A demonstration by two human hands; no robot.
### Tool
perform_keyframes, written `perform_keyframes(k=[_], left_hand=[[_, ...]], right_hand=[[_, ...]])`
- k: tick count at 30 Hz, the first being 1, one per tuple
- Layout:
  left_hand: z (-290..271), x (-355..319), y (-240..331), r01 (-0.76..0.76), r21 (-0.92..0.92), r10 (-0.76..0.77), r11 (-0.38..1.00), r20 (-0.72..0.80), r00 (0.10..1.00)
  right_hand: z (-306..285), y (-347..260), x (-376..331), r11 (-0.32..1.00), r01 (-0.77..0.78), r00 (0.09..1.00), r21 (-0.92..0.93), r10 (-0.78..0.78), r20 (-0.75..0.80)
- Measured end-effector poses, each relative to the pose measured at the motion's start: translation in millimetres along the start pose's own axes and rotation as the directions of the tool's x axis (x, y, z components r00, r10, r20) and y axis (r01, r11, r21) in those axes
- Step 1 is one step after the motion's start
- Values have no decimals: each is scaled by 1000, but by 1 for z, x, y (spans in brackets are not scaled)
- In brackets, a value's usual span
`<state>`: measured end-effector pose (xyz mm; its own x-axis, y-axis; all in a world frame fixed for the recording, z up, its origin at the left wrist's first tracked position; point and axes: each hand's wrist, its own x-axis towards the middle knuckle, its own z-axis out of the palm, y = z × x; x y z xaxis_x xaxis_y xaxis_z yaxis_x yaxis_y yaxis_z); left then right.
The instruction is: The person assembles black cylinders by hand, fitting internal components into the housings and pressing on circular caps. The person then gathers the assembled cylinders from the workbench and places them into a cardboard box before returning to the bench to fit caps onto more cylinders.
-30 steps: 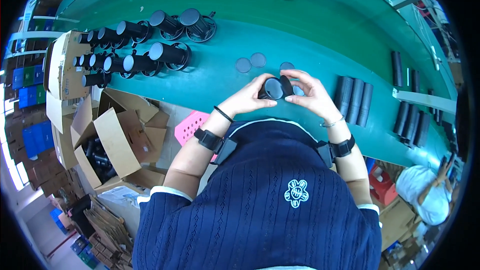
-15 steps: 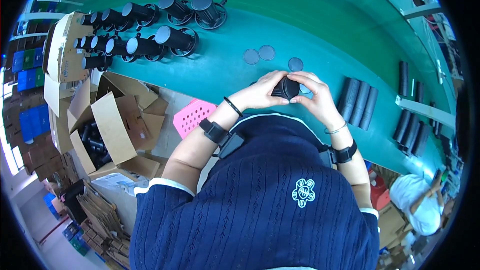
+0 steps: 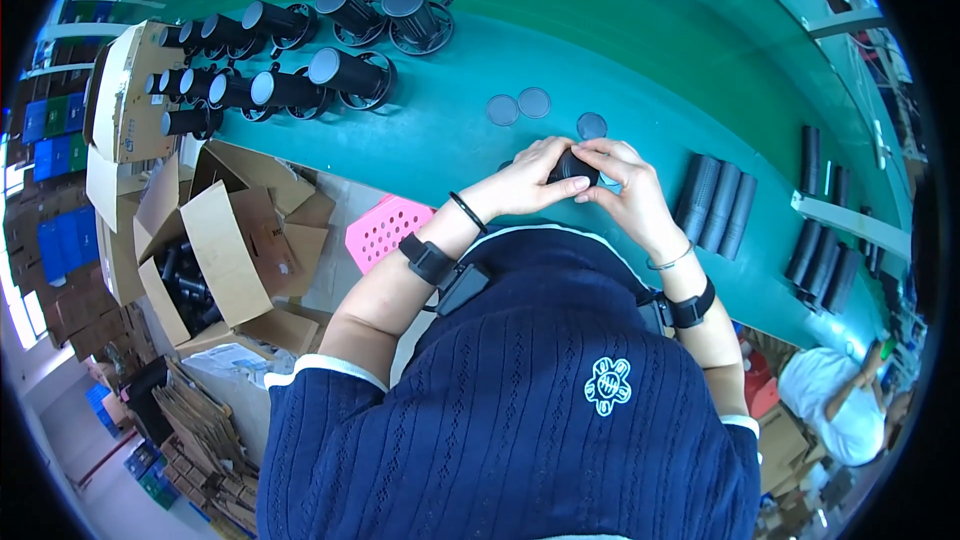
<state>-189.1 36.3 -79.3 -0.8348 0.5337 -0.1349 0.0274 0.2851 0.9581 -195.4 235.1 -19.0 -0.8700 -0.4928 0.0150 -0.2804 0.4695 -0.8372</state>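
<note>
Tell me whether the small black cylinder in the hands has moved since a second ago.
No. The black cylinder remains just below the three grey discs; only the camera shifted.

Both hands — left hand [image 3: 527, 182], right hand [image 3: 625, 190] — cupped together.

Both hands' fingers [image 3: 572, 183] clasp a small black cylinder [image 3: 574, 166] over the green table [image 3: 640, 60].

Both hands closed tighter around dark cylindrical part [image 3: 572, 167]; left hand [image 3: 528, 180] fingers now covering its end face.
</note>
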Motion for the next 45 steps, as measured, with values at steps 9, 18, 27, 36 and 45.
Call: perform_keyframes(k=[9, 18, 27, 36, 45], left_hand=[[1, 0, 5, 14, 34, -14, 999, 10, 1000], [-1, -2, 7, 29, -20, -29, 999, -15, 999], [4, -1, 4, -3, 28, 4, 1000, -28, 1000], [2, -3, 4, -28, 0, 28, 1000, -54, 998], [3, -2, 5, -19, -9, 18, 1000, -49, 999]], right_hand=[[-8, -16, 8, 974, 72, 994, -215, -52, 98], [-3, -8, 5, 996, 45, 999, -81, -44, 17], [-8, -22, 9, 966, 47, 996, -255, -24, 91], [-5, -12, 4, 995, 16, 1000, -94, -14, 27], [-7, -21, 7, 974, 20, 996, -224, 1, 94]])
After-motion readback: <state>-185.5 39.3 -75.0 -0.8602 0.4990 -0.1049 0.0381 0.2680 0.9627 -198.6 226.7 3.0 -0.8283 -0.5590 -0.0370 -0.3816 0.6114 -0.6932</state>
